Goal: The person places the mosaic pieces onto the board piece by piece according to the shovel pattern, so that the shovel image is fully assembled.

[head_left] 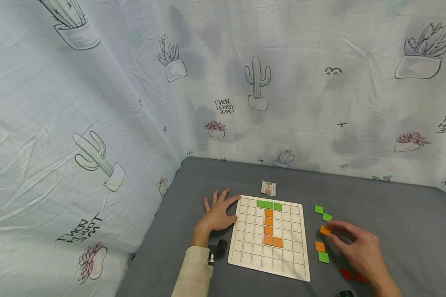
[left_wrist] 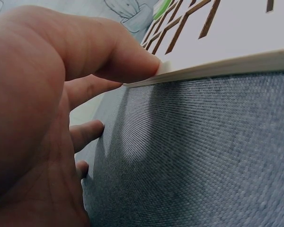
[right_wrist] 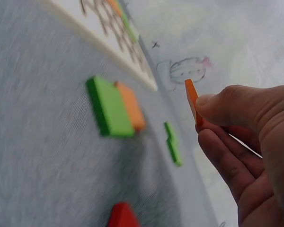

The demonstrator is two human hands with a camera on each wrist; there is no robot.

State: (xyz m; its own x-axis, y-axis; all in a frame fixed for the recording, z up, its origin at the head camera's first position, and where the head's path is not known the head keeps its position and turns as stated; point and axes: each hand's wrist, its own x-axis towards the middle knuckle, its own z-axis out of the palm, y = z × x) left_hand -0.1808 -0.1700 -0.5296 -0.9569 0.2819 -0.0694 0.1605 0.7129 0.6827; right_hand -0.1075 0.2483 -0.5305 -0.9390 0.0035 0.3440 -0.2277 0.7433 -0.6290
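Note:
A white square grid board [head_left: 245, 247] lies on the grey table. Three green tiles [head_left: 269, 205] form a row near its far edge, and several orange tiles [head_left: 269, 221] run down from the middle one, with one more to the right at the bottom. My left hand [head_left: 217, 216] rests at the board's left edge; its thumb and index finger touch the rim, the other fingers spread on the table. Right of the board, my right hand [head_left: 360, 247] pinches an orange tile [right_wrist: 193, 100] between thumb and fingers, held above the table in the right wrist view.
Loose green tiles [head_left: 323, 257], an orange tile [head_left: 320, 246] and red tiles [head_left: 346, 274] lie right of the board. Behind it is a small pattern card [head_left: 269, 188]. A printed curtain [head_left: 301, 103] hangs behind the table and on the left.

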